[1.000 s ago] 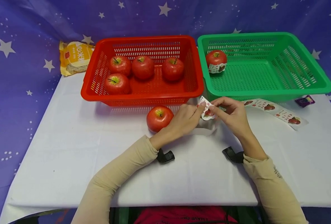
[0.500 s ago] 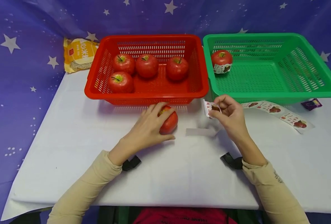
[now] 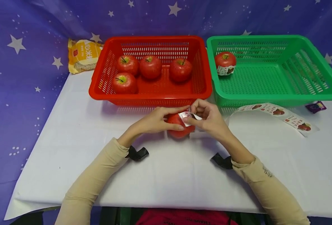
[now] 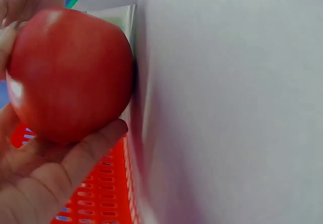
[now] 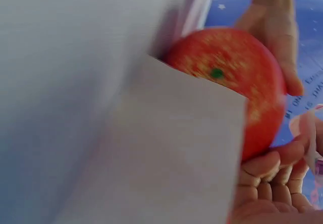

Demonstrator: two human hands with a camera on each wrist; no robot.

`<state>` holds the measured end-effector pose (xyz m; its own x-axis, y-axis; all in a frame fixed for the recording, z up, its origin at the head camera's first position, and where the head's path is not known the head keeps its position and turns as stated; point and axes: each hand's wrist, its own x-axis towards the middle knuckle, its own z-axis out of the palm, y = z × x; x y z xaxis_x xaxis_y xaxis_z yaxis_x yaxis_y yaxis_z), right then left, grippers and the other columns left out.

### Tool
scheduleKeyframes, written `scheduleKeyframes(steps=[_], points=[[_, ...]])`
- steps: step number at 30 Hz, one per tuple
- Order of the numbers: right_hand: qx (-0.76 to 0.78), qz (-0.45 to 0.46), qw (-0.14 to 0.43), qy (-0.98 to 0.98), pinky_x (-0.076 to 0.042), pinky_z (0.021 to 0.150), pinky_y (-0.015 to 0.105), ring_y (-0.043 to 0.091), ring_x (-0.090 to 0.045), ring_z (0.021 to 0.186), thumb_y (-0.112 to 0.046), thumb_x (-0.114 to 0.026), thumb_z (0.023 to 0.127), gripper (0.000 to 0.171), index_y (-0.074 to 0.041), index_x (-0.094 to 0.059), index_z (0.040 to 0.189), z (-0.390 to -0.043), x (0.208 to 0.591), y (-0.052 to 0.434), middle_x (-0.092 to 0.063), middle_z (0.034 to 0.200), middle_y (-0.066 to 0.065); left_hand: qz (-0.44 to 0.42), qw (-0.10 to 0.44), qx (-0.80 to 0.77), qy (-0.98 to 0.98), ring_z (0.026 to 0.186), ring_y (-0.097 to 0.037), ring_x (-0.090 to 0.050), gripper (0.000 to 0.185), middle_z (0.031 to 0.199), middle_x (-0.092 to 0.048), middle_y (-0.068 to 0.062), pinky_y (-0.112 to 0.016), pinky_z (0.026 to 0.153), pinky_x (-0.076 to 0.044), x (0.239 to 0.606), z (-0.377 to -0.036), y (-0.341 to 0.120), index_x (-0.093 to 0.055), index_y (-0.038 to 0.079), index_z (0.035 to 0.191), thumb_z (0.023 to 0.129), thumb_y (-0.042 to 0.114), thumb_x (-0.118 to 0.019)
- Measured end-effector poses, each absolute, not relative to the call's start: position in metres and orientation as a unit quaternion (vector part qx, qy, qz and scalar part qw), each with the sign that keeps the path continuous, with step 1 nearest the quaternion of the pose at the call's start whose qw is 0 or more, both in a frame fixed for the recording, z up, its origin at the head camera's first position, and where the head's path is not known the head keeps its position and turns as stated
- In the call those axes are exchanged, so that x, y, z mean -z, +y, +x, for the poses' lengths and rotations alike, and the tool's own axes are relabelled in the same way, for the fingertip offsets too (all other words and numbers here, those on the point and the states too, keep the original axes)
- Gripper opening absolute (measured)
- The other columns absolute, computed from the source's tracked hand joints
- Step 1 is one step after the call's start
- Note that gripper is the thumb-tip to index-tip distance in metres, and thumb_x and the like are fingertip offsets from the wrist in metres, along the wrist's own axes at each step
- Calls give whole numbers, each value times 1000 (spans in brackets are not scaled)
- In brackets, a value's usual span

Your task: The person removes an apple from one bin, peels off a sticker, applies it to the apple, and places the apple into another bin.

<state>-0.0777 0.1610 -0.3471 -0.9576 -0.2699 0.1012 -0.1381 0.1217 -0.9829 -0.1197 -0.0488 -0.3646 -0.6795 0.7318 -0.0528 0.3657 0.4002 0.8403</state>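
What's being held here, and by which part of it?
The left grip holds the nearest apple around its sides; the right grip pinches a sticker, apparently near one end.

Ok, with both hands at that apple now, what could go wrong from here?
The label could crease or go on crooked: the right hand pinches it against a rounded surface, and one end seems to stick out. The apple might turn under pressure, since only the fingers of the left hand appear to steady it. The label strip curves close to the right hand, so it might snag.
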Motion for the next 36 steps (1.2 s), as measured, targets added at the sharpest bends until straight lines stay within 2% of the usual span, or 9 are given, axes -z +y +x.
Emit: scheduleKeyframes(steps=[2,9,14,19,22,28,31,33,36], points=[[640,-129,42,756,-40,57,18,9,-49,63,8,-72,76,27,0,-47,79,-77,350,160,-47,70,-4,342,217,-435,804,95,-13,-58,68,130,-62,0,-26,82,-49,364,-120,-49,-43,25,145,84,29,-74],[617,-123,-5,777,-37,55,20,9,-44,59,9,-76,71,27,2,-51,77,-76,354,159,-48,63,-6,350,255,-416,800,120,-16,-50,73,140,-51,-1,-37,103,-42,361,-120,-46,-30,26,151,89,32,-68],[611,-128,-8,781,-39,57,19,9,-45,61,9,-77,71,27,3,-53,79,-76,353,159,-50,64,-7,334,270,-404,808,128,-18,-45,82,147,-41,-3,-39,106,-41,358,-118,-42,-24,24,153,87,36,-70],[574,-134,-17,808,-40,55,18,8,-47,61,13,-73,69,24,2,-55,82,-75,354,160,-52,65,-2,314,269,-419,808,129,-19,-45,68,147,-41,-5,-41,107,-39,358,-116,-39,-29,20,152,94,38,-59],[542,-129,-21,830,-37,53,19,8,-44,59,5,-77,71,27,-1,-54,84,-76,354,161,-49,65,2,318,270,-432,799,131,-19,-43,59,147,-42,-6,-41,111,-35,358,-117,-40,-30,17,151,99,35,-52],[518,-115,20,847,-31,57,22,10,-39,63,-13,-79,78,30,-3,-54,93,-82,356,163,-41,69,4,301,282,-457,788,138,-17,-38,54,151,-39,-3,-40,115,-30,361,-120,-43,-32,16,151,101,32,-47],[530,-88,52,842,-36,57,19,9,-44,65,-13,-72,85,28,1,-58,105,-85,358,166,-45,77,6,296,285,-479,775,140,-16,-35,52,152,-38,-3,-39,116,-28,363,-122,-44,-34,15,150,101,29,-47],[522,-71,77,846,-43,61,17,10,-53,72,-15,-66,90,31,1,-60,116,-87,361,169,-54,89,8,296,289,-491,767,141,-15,-34,50,152,-38,-2,-39,117,-27,364,-123,-45,-35,15,149,101,27,-47],[487,-60,105,865,-47,74,22,17,-57,89,-23,-57,95,36,1,-60,121,-90,364,173,-59,104,14,290,298,-505,756,140,-14,-34,50,151,-39,-1,-38,117,-26,366,-123,-45,-36,16,149,101,26,-47]])
